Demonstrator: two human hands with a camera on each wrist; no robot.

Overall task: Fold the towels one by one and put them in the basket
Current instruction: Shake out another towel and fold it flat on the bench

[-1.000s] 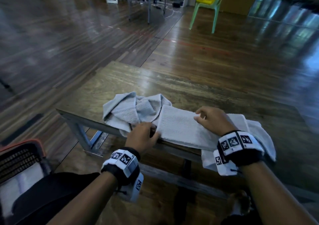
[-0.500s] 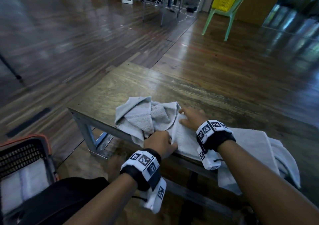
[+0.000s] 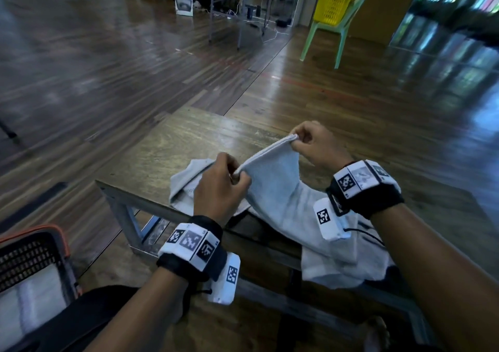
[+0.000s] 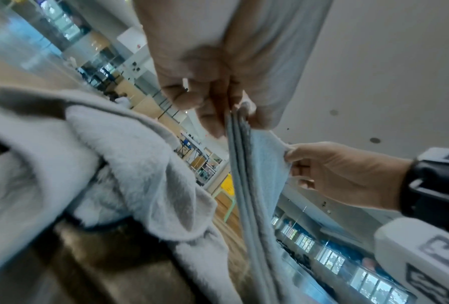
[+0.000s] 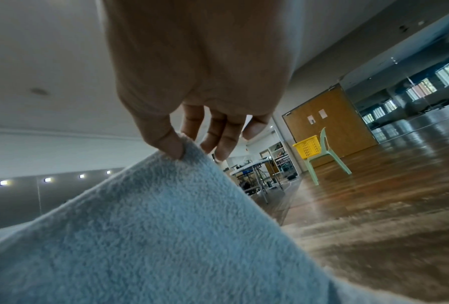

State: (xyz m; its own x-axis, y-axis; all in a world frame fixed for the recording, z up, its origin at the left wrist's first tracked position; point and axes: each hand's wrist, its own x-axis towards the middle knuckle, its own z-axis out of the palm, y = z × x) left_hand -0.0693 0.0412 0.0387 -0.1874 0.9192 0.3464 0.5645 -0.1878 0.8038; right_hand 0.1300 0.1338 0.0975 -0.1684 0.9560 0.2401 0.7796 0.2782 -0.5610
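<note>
Towel (image 3: 272,189) edge stretched between both pinching hands.

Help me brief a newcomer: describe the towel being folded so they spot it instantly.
On the wooden table, two towels lie at its near edge. The towel being folded is lifted, its edge pinched by left hand and right hand; the crumpled towel lies untouched.
</note>
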